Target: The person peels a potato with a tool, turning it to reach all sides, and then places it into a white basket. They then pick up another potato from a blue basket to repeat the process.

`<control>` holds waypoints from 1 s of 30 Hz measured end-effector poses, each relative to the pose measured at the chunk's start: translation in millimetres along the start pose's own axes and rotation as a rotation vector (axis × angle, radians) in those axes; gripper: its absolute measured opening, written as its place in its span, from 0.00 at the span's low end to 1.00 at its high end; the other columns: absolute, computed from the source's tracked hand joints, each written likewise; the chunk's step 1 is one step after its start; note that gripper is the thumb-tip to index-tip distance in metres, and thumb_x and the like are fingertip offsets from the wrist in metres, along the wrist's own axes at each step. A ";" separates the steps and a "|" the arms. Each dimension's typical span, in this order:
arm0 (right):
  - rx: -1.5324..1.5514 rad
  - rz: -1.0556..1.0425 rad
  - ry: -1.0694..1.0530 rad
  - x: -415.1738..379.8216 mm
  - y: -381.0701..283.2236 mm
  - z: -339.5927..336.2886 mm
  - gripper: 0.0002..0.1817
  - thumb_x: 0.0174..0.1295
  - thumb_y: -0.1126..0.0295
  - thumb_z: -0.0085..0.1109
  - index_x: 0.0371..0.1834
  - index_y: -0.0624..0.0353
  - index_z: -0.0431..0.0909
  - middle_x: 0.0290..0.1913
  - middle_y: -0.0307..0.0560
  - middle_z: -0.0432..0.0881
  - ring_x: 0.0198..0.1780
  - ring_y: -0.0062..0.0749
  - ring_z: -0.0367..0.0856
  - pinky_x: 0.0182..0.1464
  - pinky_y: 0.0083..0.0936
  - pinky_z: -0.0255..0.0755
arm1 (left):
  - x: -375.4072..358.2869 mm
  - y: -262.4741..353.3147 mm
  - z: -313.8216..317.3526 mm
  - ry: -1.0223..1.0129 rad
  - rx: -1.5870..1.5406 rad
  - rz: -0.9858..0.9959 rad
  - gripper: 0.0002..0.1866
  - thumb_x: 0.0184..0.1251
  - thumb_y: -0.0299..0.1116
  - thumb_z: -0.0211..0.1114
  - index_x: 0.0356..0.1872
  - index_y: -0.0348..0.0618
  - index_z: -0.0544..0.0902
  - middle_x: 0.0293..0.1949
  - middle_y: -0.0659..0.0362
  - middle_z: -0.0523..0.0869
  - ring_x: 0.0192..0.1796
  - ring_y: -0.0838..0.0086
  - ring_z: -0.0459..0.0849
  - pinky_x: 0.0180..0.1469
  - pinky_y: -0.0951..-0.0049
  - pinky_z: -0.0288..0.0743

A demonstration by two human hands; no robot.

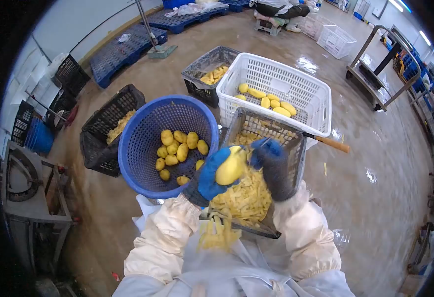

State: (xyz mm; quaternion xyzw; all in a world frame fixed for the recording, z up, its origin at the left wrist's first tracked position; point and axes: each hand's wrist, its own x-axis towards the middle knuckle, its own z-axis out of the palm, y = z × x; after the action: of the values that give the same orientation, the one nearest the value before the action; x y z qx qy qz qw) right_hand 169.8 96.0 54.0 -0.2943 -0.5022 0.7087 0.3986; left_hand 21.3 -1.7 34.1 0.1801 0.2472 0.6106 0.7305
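My left hand (208, 179), in a blue glove, is wrapped round a peeled yellow potato (230, 166). Close on its right, my right hand (269, 154), also gloved and blurred, is closed on something I cannot make out beside the potato. Both hands are over a dark crate (296, 171) heaped with peelings (246, 198). A blue round basket (130, 148) at the left holds several unpeeled potatoes (182, 152). Several peeled potatoes (282, 110) lie in the white crate (326, 94) behind. Peelings also hang over the near edge of the dark crate.
A knife with a wooden handle (335, 144) lies across the dark crate's right rim. Black crates (95, 138) with yellow pieces stand left and behind. A trolley (375, 81) stands at the right. Another person (281, 7) sits at the back. The floor (375, 198) is wet.
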 end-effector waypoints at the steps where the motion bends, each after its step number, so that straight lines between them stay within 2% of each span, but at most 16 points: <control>1: -0.086 -0.080 0.164 16.2 3.5 -17.4 0.08 0.62 0.66 0.59 0.34 0.60 0.75 0.22 0.38 0.75 0.21 0.20 0.72 0.25 0.17 0.67 | -1.2 -1.5 2.0 0.080 0.085 0.003 0.30 0.68 0.53 0.53 0.61 0.40 0.68 0.51 0.49 0.79 0.46 0.63 0.82 0.47 0.68 0.79; 3: 0.173 0.021 0.171 27.7 -4.8 -35.3 0.07 0.62 0.67 0.59 0.33 0.59 0.75 0.23 0.39 0.76 0.21 0.20 0.72 0.24 0.16 0.67 | 2.4 -3.1 -9.2 -0.029 0.048 -0.046 0.30 0.68 0.54 0.52 0.60 0.41 0.69 0.49 0.48 0.79 0.45 0.62 0.82 0.44 0.68 0.81; 6: 0.007 0.086 0.030 1.9 -11.0 -2.0 0.05 0.62 0.70 0.58 0.33 0.60 0.76 0.25 0.41 0.79 0.24 0.21 0.76 0.25 0.16 0.69 | 12.5 0.3 -21.8 0.062 -0.459 -0.098 0.29 0.68 0.56 0.52 0.58 0.43 0.71 0.45 0.49 0.81 0.42 0.59 0.83 0.35 0.64 0.83; 9: -0.114 0.060 -0.132 -11.2 -2.3 12.4 0.05 0.62 0.70 0.58 0.33 0.60 0.76 0.25 0.41 0.79 0.22 0.21 0.75 0.24 0.16 0.68 | 10.4 -12.3 -32.6 0.053 -0.210 -0.066 0.28 0.68 0.55 0.52 0.58 0.44 0.71 0.45 0.48 0.81 0.41 0.58 0.83 0.35 0.62 0.83; 11: -0.018 0.065 0.055 17.4 8.4 -16.0 0.06 0.62 0.68 0.58 0.34 0.59 0.77 0.25 0.40 0.79 0.23 0.20 0.75 0.24 0.16 0.67 | 7.5 -12.1 -21.4 0.069 -0.220 -0.079 0.28 0.68 0.55 0.53 0.58 0.44 0.71 0.44 0.49 0.81 0.42 0.58 0.83 0.36 0.62 0.84; 13: 0.026 -0.123 0.161 23.5 -4.6 -30.8 0.06 0.61 0.69 0.58 0.35 0.59 0.76 0.24 0.36 0.76 0.26 0.19 0.74 0.28 0.16 0.67 | 7.0 -5.6 -10.7 -0.033 -0.368 -0.128 0.28 0.68 0.54 0.53 0.59 0.43 0.70 0.45 0.49 0.81 0.42 0.58 0.83 0.35 0.63 0.83; 15: -0.290 -0.338 0.047 9.9 -11.8 -20.3 0.06 0.61 0.71 0.59 0.36 0.60 0.75 0.24 0.36 0.75 0.28 0.18 0.74 0.30 0.16 0.68 | 7.2 0.6 -7.6 -0.065 -0.389 -0.093 0.30 0.68 0.55 0.53 0.61 0.44 0.68 0.49 0.49 0.79 0.44 0.59 0.83 0.39 0.61 0.83; 17: -0.377 -0.452 -0.140 -3.1 -2.7 -4.4 0.07 0.61 0.71 0.60 0.37 0.61 0.75 0.25 0.36 0.74 0.28 0.17 0.74 0.30 0.15 0.68 | 9.0 -5.8 -11.1 0.067 -0.488 0.051 0.28 0.70 0.53 0.51 0.62 0.43 0.67 0.51 0.51 0.78 0.48 0.62 0.82 0.46 0.62 0.80; 18: -0.079 -0.030 -0.124 -7.5 -1.9 6.1 0.08 0.63 0.69 0.59 0.38 0.62 0.75 0.26 0.36 0.74 0.28 0.17 0.74 0.29 0.13 0.68 | 10.5 -9.4 -11.0 0.027 -0.369 0.045 0.26 0.71 0.51 0.50 0.59 0.41 0.70 0.51 0.53 0.79 0.49 0.64 0.81 0.49 0.64 0.79; 19: -0.079 -0.023 -0.128 -6.4 1.6 4.9 0.08 0.63 0.69 0.59 0.38 0.62 0.75 0.26 0.36 0.74 0.28 0.17 0.74 0.29 0.13 0.68 | 12.3 -11.3 -10.9 -0.012 -0.248 0.035 0.24 0.73 0.49 0.48 0.56 0.40 0.72 0.51 0.54 0.80 0.51 0.66 0.80 0.52 0.67 0.77; 21: 0.344 0.219 -0.127 -0.2 7.5 -0.3 0.09 0.63 0.68 0.59 0.38 0.62 0.75 0.26 0.37 0.75 0.27 0.17 0.74 0.27 0.12 0.67 | 13.0 -5.1 -9.7 -0.065 -0.089 0.107 0.24 0.72 0.50 0.49 0.56 0.40 0.73 0.50 0.54 0.80 0.51 0.66 0.80 0.52 0.66 0.77; 23: 0.367 0.208 -0.117 0.1 4.9 -0.6 0.09 0.63 0.67 0.58 0.36 0.62 0.76 0.26 0.38 0.78 0.24 0.17 0.74 0.26 0.12 0.67 | 8.6 -1.3 -5.8 0.006 -0.214 0.060 0.24 0.72 0.49 0.50 0.55 0.40 0.73 0.49 0.54 0.81 0.50 0.66 0.81 0.51 0.66 0.78; 26: -0.132 0.080 -0.232 -15.6 0.2 11.0 0.09 0.60 0.67 0.63 0.35 0.62 0.78 0.27 0.39 0.81 0.25 0.18 0.76 0.27 0.13 0.68 | 13.0 -0.6 -23.2 0.021 -0.357 0.015 0.21 0.71 0.48 0.51 0.52 0.41 0.74 0.46 0.54 0.81 0.48 0.67 0.81 0.49 0.66 0.78; 27: -0.265 -0.102 -0.280 -22.7 15.2 18.1 0.09 0.57 0.69 0.66 0.35 0.62 0.79 0.29 0.39 0.82 0.28 0.17 0.78 0.30 0.15 0.71 | 18.5 -6.2 -38.9 -0.032 -0.374 0.012 0.18 0.71 0.46 0.52 0.50 0.43 0.75 0.44 0.54 0.81 0.47 0.67 0.80 0.48 0.67 0.78; 29: -0.594 -0.387 -0.311 -26.5 19.7 23.1 0.07 0.56 0.72 0.66 0.34 0.62 0.80 0.29 0.39 0.82 0.31 0.17 0.79 0.33 0.18 0.73 | 21.8 -22.7 -54.0 0.357 0.202 0.230 0.15 0.68 0.43 0.56 0.46 0.43 0.75 0.42 0.54 0.81 0.43 0.66 0.82 0.44 0.66 0.80; 30: -0.411 -0.193 -0.213 -22.4 18.9 19.1 0.07 0.56 0.73 0.65 0.35 0.62 0.80 0.29 0.39 0.83 0.31 0.18 0.80 0.34 0.18 0.73 | 17.7 -13.4 -34.6 0.230 -0.139 0.124 0.17 0.69 0.44 0.55 0.49 0.44 0.75 0.43 0.53 0.81 0.44 0.63 0.82 0.44 0.61 0.80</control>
State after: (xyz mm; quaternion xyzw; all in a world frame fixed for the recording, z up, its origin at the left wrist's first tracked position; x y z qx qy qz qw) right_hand 160.6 64.3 42.7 -0.2434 -0.7007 0.5776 0.3409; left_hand 14.3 11.7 -4.1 0.0727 0.2748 0.6867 0.6690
